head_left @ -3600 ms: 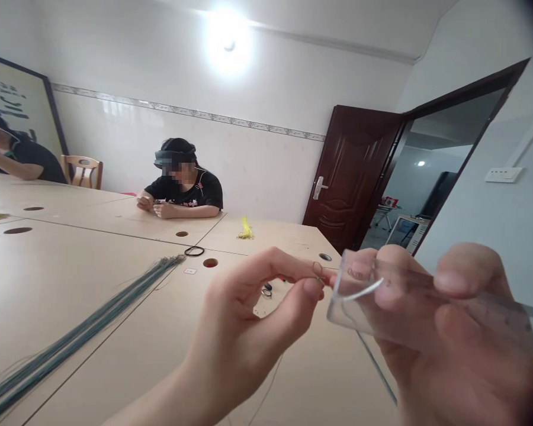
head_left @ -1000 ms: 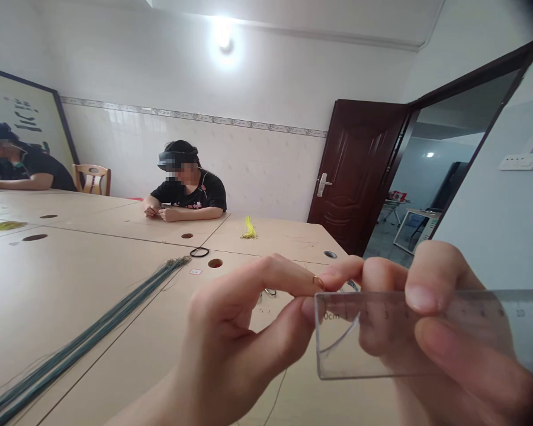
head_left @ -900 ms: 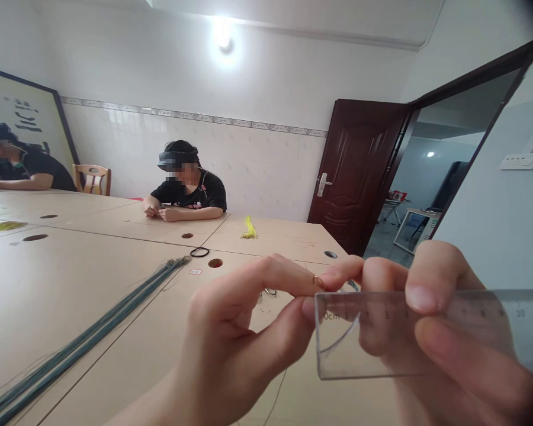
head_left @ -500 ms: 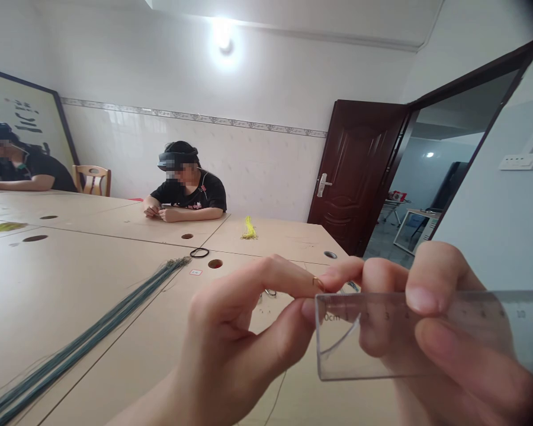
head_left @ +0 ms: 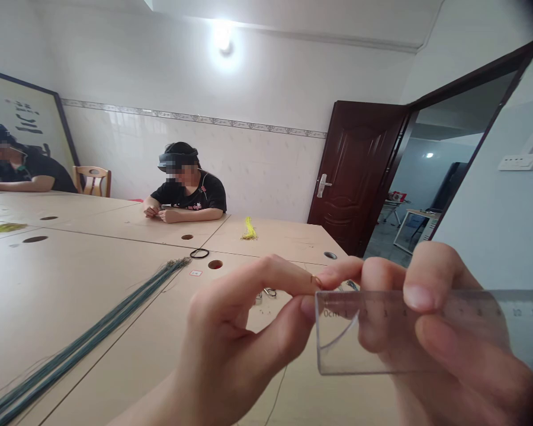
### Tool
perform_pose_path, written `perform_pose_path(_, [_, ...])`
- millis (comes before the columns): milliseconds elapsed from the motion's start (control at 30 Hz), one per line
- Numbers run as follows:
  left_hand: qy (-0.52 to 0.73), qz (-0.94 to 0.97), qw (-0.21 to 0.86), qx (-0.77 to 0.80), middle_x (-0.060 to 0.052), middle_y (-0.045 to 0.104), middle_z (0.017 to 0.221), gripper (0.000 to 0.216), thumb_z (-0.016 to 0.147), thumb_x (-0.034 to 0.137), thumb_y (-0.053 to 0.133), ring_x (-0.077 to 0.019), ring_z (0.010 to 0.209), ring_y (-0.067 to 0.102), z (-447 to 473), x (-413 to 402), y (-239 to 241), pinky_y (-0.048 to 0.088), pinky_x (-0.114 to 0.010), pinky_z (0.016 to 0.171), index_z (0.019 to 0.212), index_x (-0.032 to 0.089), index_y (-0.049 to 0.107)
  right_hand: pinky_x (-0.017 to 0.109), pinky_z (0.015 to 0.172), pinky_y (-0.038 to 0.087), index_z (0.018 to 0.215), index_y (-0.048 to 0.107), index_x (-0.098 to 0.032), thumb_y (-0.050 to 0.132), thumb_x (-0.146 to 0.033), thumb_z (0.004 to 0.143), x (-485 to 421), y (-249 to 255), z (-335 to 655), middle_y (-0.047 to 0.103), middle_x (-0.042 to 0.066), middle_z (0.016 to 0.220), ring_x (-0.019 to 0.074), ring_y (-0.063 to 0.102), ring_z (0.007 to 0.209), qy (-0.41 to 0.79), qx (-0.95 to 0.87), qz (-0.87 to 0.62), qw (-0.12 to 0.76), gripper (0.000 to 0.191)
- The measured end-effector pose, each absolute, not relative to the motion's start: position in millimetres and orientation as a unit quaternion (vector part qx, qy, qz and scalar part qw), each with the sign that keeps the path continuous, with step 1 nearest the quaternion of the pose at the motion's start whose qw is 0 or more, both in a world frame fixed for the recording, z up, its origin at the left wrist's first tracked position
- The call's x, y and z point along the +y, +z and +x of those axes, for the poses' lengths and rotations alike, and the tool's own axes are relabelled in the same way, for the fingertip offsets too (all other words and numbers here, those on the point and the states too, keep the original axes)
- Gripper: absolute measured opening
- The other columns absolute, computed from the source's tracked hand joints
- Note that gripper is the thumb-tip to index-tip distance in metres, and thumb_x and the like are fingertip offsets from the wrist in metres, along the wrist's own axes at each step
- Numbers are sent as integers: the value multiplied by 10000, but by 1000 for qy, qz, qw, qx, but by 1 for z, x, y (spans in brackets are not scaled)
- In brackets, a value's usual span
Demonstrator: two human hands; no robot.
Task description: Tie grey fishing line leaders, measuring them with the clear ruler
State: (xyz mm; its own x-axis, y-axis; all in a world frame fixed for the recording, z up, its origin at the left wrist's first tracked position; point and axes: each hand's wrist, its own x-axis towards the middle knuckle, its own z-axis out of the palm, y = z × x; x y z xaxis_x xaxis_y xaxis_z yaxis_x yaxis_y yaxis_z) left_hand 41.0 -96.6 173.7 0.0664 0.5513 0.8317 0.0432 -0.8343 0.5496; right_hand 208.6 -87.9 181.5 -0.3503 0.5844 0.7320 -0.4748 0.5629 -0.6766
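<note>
My left hand [head_left: 237,340] is raised in front of me, thumb and forefinger pinched on a small metal ring [head_left: 315,281] with a thin wire hanging from it. My right hand [head_left: 439,343] grips a clear plastic ruler [head_left: 426,334], held level with its 0 cm end against my left fingertips and the ring. Both hands are above the near edge of a beige table [head_left: 71,284].
A long bundle of grey-green wires [head_left: 93,331] lies across the table at left. A black ring [head_left: 199,253], small metal parts [head_left: 269,292] and a yellow tuft [head_left: 247,229] lie farther off. Two people sit at the far side. An open brown door [head_left: 355,171] stands at right.
The ruler has turned from edge-on to flat and level, its end brought against the ring. Over the last second the hands have barely moved.
</note>
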Motion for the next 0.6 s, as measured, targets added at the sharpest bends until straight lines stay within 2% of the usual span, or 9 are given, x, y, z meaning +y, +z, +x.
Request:
perform_pose_path(67, [671,681,173,238,66,676,737,130,880,173,581,-101,668,608,39,-94,174,503,-211,606,800,250,647,422,827,574,846,653,-259,483,-314,927,-82,183,209,658,4,717,227,652,997,446,-666,-34,597,196])
perform_pose_path(133, [707,637,182,247,63,672,785,136,899,202,573,-107,700,604,36,-93,173,502,-223,622,806,264,652,409,751,598,770,681,-212,438,-409,933,-73,185,212,626,23,720,222,675,876,431,-650,-65,623,354])
perform_pose_path(200, [740,595,197,243,60,666,800,119,905,247,580,-114,712,593,33,-93,174,501,-236,621,820,280,658,361,622,613,670,668,-181,421,-515,911,-61,187,216,618,34,676,198,685,705,422,-651,-198,599,480])
perform_pose_path(233, [753,581,194,242,60,662,789,109,899,264,592,-117,711,586,32,-93,174,501,-242,623,819,286,662,337,569,609,653,653,-173,441,-554,889,-55,188,218,627,40,642,189,681,634,421,-655,-291,556,495])
perform_pose_path(333, [759,576,174,248,69,656,764,102,892,267,607,-113,711,576,30,-98,175,517,-237,653,819,296,673,278,477,578,746,617,-162,563,-566,822,-34,184,221,645,40,575,172,662,510,398,-661,-492,403,414])
perform_pose_path(433, [736,606,174,247,86,661,806,116,910,244,582,-88,727,582,31,-102,175,536,-190,666,852,300,665,234,425,528,798,595,-149,627,-457,827,-11,171,217,603,-8,531,127,611,446,386,-665,-555,318,311])
perform_pose_path(500, [722,623,167,252,86,666,819,123,919,240,568,-77,748,593,31,-104,175,548,-165,690,860,293,661,207,447,504,785,604,-125,627,-370,855,2,159,213,595,-28,576,84,575,462,376,-666,-587,266,256])
perform_pose_path(600, [710,634,161,259,71,664,792,126,921,243,561,-81,733,615,31,-105,176,565,-183,711,849,275,659,219,554,521,876,621,-112,576,-317,902,15,143,206,635,-3,767,84,599,609,364,-662,-609,242,212])
